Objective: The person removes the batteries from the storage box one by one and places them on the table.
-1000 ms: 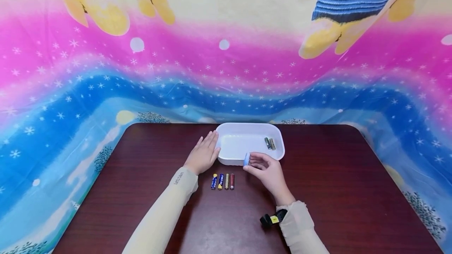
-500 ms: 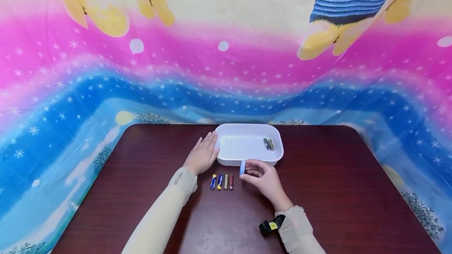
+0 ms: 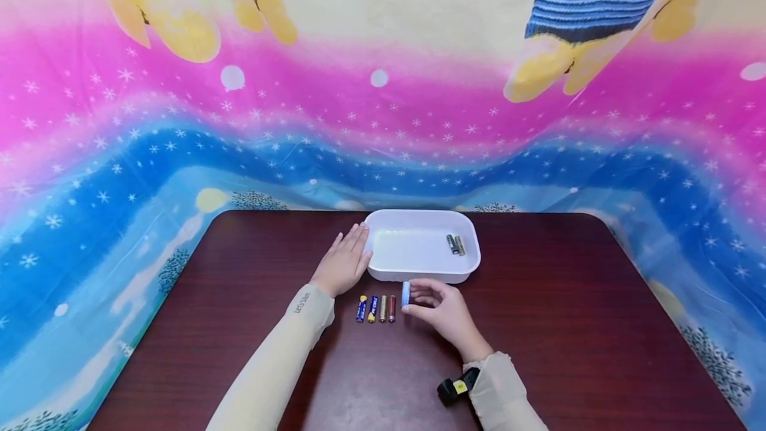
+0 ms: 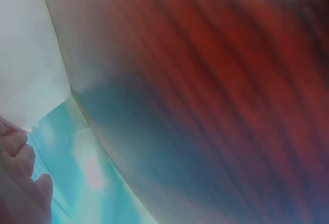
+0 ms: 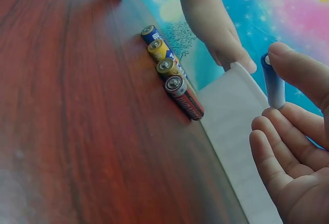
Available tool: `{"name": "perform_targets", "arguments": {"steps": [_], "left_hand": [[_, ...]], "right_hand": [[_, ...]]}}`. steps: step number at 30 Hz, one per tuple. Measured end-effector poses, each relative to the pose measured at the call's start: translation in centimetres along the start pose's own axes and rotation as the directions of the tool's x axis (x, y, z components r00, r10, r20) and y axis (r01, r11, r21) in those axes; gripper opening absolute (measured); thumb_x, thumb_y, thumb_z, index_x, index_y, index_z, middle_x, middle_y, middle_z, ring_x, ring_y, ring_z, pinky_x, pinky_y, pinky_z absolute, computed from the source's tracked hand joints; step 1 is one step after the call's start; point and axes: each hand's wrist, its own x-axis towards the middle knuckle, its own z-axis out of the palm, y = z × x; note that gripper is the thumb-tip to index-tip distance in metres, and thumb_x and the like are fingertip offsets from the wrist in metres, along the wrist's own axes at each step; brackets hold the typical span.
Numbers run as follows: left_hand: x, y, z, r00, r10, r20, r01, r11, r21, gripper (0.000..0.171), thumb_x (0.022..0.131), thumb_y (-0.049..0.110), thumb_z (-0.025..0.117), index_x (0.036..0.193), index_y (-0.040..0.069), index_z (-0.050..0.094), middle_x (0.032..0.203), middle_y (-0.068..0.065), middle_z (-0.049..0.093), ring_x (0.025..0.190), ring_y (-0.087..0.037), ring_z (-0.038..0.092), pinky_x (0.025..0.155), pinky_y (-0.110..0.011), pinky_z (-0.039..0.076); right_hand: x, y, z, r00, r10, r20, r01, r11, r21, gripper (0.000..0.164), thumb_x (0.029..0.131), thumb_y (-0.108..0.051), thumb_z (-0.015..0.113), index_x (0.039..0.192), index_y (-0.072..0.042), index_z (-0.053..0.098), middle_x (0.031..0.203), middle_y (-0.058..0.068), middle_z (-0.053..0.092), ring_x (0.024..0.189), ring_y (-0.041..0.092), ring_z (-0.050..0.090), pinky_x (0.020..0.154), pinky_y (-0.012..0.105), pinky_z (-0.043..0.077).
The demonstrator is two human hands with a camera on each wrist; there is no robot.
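Note:
Between thumb and index finger, my right hand (image 3: 444, 311) pinches a light blue battery (image 3: 406, 293) by its two ends, beside the right end of a row of batteries. That row has a red battery (image 3: 391, 309), a gold battery (image 3: 383, 309) and two blue-and-yellow batteries (image 3: 367, 309). In the right wrist view the blue battery (image 5: 275, 86) is held above table level. My left hand (image 3: 343, 263) rests with straight fingers against the left side of a white plastic tray (image 3: 419, 277). Inside it, at the right, lie a green battery (image 3: 451, 244) and a brownish battery (image 3: 459, 245).
The dark red-brown wooden table (image 3: 574, 311) ends just behind the tray. A printed cloth backdrop (image 3: 383, 125) hangs beyond its edges. A black wrist strap device (image 3: 456, 388) sits at my right wrist.
My right hand has come from the tray's front rim toward me and slightly left, carrying the blue battery to the row's right end. The left hand stays at the tray.

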Motion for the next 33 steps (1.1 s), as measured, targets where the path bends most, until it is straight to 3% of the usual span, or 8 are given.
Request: {"name": "perform_targets", "arguments": {"steps": [7,17,24,33], "left_hand": [[0.0,-0.2,0.2,1.000,-0.003,-0.010,0.003,1.000,0.002,0.064,0.111,0.042,0.026,0.162,0.004,0.017,0.168,-0.011,0.017,0.155,-0.025,0.013,0.125,-0.047,0.015],[-0.1,-0.2,0.4,1.000,-0.002,-0.005,0.002,1.000,0.002,0.064,0.111,0.041,0.026,0.162,0.003,0.017,0.168,-0.011,0.018,0.155,-0.027,0.015,0.125,-0.047,0.015],[-0.1,-0.1,0.3,1.000,0.000,-0.003,0.000,1.000,0.007,0.064,0.111,0.041,0.025,0.162,0.003,0.016,0.168,-0.011,0.017,0.156,-0.025,0.012,0.125,-0.048,0.016],[0.0,-0.3,0.2,0.999,0.017,-0.030,-0.016,1.000,0.010,0.064,0.111,0.041,0.027,0.161,0.002,0.018,0.167,-0.012,0.020,0.155,-0.026,0.015,0.125,-0.048,0.017]], "right_hand": [[-0.1,0.8,0.4,1.000,-0.012,0.011,0.012,1.000,-0.014,0.047,0.076,-0.002,0.089,0.118,0.004,0.070,0.105,0.017,0.072,0.097,0.027,0.070,0.086,0.032,0.059],[-0.3,1.5,0.6,0.997,0.071,0.017,-0.071,0.997,0.003,0.049,0.077,-0.003,0.088,0.121,0.004,0.069,0.110,0.020,0.071,0.101,0.035,0.069,0.090,0.039,0.058],[-0.3,1.9,0.6,0.994,0.108,-0.002,-0.108,0.994,0.002,0.049,0.076,0.001,0.088,0.120,0.005,0.069,0.110,0.019,0.071,0.100,0.031,0.070,0.088,0.032,0.059],[-0.8,-1.5,0.8,0.997,0.069,0.034,-0.065,0.992,-0.109,0.046,0.077,0.004,0.086,0.117,0.012,0.067,0.105,0.025,0.070,0.096,0.042,0.068,0.086,0.043,0.059]]}}
